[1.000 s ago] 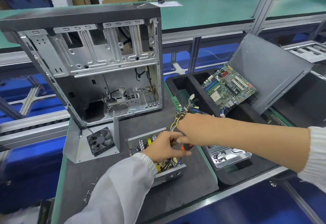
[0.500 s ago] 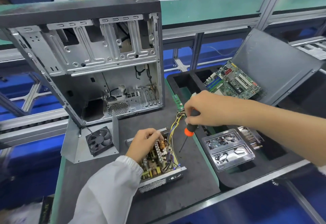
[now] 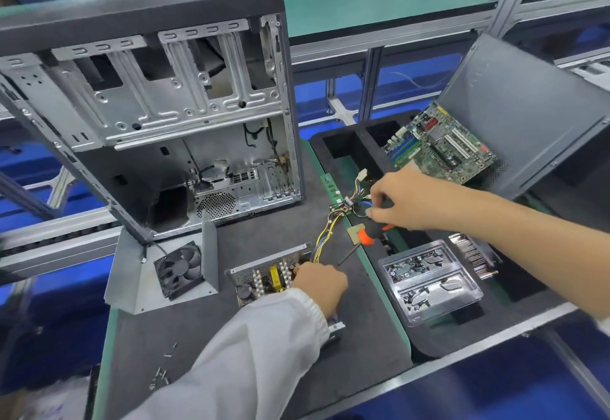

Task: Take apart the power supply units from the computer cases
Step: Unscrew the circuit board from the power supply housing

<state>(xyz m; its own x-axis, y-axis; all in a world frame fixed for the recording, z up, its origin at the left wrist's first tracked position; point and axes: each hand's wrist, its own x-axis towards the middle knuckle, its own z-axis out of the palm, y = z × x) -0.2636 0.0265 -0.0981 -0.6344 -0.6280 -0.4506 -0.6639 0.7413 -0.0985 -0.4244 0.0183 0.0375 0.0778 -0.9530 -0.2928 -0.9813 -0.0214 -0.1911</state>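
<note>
The opened power supply unit (image 3: 264, 276) lies on the dark mat in front of the stripped computer case (image 3: 158, 115), its circuit board bared. My left hand (image 3: 318, 284) rests on the unit's right part with curled fingers gripping it. Its bundle of coloured wires (image 3: 325, 233) runs up and to the right. My right hand (image 3: 406, 203) holds a black and orange screwdriver (image 3: 364, 238) above the mat's right edge, tip pointing down-left, and its fingers touch the wire connectors.
A metal bracket with a black fan (image 3: 180, 269) stands left of the unit. A motherboard (image 3: 439, 145) leans on a grey side panel (image 3: 528, 115). A clear tray of screws (image 3: 429, 282) sits in the black foam tray (image 3: 462, 327). Loose screws (image 3: 161, 376) lie at front left.
My right hand lifted the screwdriver off the unit and carried it up and to the right, to the wire connectors. My left hand stayed on the unit.
</note>
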